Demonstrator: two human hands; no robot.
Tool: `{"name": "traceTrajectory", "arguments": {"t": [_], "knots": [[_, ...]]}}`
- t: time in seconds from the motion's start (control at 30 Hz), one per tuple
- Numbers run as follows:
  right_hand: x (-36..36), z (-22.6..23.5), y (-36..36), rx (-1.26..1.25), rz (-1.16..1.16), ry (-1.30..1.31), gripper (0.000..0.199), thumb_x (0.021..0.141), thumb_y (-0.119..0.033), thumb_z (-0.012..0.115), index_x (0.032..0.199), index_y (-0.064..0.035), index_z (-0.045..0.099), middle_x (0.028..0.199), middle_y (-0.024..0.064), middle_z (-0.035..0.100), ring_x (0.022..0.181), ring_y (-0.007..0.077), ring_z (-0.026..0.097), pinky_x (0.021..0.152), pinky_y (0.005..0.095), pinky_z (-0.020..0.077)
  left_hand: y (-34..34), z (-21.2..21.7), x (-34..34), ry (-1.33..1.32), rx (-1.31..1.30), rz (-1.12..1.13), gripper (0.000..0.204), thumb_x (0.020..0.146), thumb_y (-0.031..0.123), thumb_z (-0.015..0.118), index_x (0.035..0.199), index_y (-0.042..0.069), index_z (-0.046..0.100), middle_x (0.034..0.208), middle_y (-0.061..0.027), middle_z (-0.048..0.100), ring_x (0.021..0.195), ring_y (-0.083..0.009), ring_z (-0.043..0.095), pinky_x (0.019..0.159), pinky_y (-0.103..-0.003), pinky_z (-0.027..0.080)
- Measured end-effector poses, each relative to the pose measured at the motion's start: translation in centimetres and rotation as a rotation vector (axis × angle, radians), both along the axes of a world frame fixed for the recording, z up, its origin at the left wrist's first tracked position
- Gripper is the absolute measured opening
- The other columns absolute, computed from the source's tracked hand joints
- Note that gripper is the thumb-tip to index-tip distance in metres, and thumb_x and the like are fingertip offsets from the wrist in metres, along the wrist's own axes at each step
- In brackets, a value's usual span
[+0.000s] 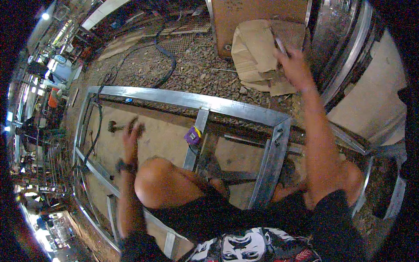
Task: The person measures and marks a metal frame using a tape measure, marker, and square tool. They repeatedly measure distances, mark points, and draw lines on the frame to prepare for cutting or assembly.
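Note:
My right hand (297, 70) is stretched out far to the right. Its fingers are closed on a slim, pale pen-like stick (280, 45), whose exact kind is unclear, over a folded piece of brown cardboard (255, 48). My left hand (130, 139) is smeared by motion above the left part of a metal tube frame (174, 98). Beside its fingers lies a dark tool like a hammer (114, 126); whether the hand touches it is unclear. A purple and yellow tape measure (192, 136) rests on the frame's crossbar, just beyond my bent knee.
Gravelly ground (196, 74) spreads behind the frame, crossed by a thick black cable (168, 65). A brown panel (262, 11) stands at the back. Dark cord (99, 118) hangs over the frame's left end. More metal lengths (347, 137) and sheets lie to the right.

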State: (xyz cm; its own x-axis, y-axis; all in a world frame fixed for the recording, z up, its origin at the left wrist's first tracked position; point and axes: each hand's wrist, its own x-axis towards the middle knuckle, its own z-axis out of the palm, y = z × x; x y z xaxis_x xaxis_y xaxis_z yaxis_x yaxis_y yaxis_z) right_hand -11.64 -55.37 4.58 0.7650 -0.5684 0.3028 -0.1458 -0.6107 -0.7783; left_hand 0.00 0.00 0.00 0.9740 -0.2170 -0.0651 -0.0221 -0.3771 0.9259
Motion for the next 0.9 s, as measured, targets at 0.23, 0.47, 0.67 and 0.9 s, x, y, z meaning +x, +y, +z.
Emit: {"name": "traceTrajectory", "arguments": {"t": [0.23, 0.47, 0.67, 0.9], "knots": [[5.4, 13.4, -3.6, -0.664, 0.521, -0.035, 0.037, 0.096, -0.034, 0.062, 0.111, -0.0004, 0.065, 0.087, 0.0114, 0.066, 0.079, 0.0222, 0.062, 0.071, 0.0384, 0.0500, -17.8, 4.5, 5.5, 0.321, 1.018, -0.900, 0.077, 0.085, 0.052, 0.071, 0.139, 0.003, 0.045, 0.124, -0.0183, 0.064, 0.111, -0.0271, 0.063, 0.098, -0.038, 0.048], [-10.7, 6.1, -3.2, -0.248, 0.333, 0.252, 0.027, 0.095, -0.025, 0.064, 0.108, -0.0014, 0.065, 0.089, 0.0131, 0.067, 0.084, 0.0220, 0.064, 0.083, 0.0349, 0.0492, -19.6, -14.8, 1.8, 0.154, 1.222, -0.603, 0.081, 0.076, 0.047, 0.080, 0.129, -0.002, 0.043, 0.116, -0.0190, 0.064, 0.103, -0.0300, 0.064, 0.091, -0.040, 0.051], [-12.8, -9.4, -3.2, 0.298, 0.128, 0.378, 0.037, 0.085, -0.032, 0.076, 0.109, -0.0054, 0.066, 0.100, 0.0034, 0.069, 0.098, 0.0154, 0.062, 0.091, 0.0306, 0.0479, -21.9, -13.0, -0.1, 0.132, 0.590, -0.378, 0.085, 0.068, 0.044, 0.089, 0.120, -0.005, 0.041, 0.109, -0.0197, 0.065, 0.097, -0.0324, 0.066, 0.084, -0.041, 0.054], [-8.7, -12.1, 1.2, 0.211, 0.626, 0.418, 0.085, 0.068, -0.053, 0.085, 0.133, -0.0062, 0.056, 0.134, 0.0171, 0.056, 0.124, 0.0311, 0.055, 0.104, 0.0414, 0.0447, -36.5, -8.1, -13.7, 0.808, -0.587, -0.118, 0.062, 0.088, 0.024, 0.076, 0.133, 0.002, 0.039, 0.107, -0.0093, 0.059, 0.086, -0.0160, 0.062, 0.070, -0.030, 0.055]]}}
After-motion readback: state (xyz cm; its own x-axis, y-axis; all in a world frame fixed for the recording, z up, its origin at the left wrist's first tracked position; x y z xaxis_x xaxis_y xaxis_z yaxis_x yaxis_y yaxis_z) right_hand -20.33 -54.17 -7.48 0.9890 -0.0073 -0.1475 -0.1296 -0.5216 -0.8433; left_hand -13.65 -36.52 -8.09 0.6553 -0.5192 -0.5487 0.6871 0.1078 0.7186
